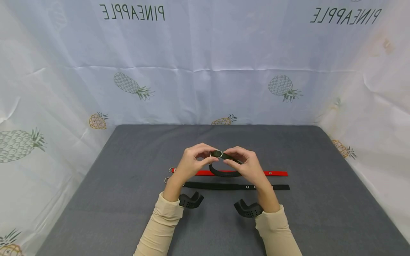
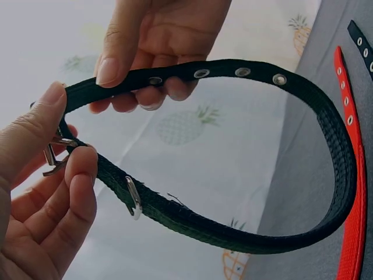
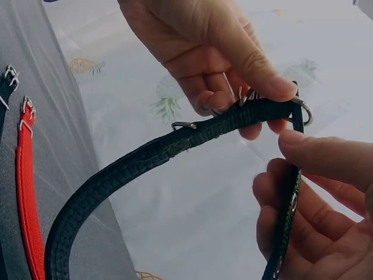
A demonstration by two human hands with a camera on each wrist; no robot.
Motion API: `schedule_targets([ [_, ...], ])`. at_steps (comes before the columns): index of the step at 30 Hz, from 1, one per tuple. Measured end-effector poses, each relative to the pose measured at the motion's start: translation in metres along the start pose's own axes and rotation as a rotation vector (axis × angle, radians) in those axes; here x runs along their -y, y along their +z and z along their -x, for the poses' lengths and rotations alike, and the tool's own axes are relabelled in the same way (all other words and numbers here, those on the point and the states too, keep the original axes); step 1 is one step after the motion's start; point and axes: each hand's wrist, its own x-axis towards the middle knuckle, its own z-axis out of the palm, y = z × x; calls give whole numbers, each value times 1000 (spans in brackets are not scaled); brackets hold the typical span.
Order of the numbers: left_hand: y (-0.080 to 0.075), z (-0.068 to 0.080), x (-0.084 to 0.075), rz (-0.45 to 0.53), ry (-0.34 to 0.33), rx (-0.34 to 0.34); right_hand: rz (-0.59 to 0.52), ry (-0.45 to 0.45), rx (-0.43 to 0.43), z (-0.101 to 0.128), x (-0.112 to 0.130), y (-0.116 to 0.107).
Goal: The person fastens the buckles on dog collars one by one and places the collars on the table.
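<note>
A: Three collars in all? One black collar (image 1: 224,173) is looped in the air above the middle of the surface (image 1: 128,199).

B: Yes. The left hand (image 1: 189,165) pinches its buckle end, the right hand (image 1: 248,167) grips the holed end, likely to bring them together. One red collar (image 1: 278,173) and one flat black collar (image 1: 224,186) lie below.

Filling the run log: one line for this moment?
left hand: pinches buckle | right hand: holds black collar strap end | table: red collar
</note>
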Motion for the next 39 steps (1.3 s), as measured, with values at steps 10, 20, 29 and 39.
schedule_targets([
  [10,10,0,-1,12,-127,27,-40,-67,9,-1,-1,6],
  [20,17,0,-3,38,-143,35,-122,-123,8,-2,-3,11],
  [29,18,0,-6,106,-150,27,-142,-102,-89,-1,-4,10],
  [39,19,-2,1,150,-211,-113,-287,-135,-106,-3,-2,14],
])
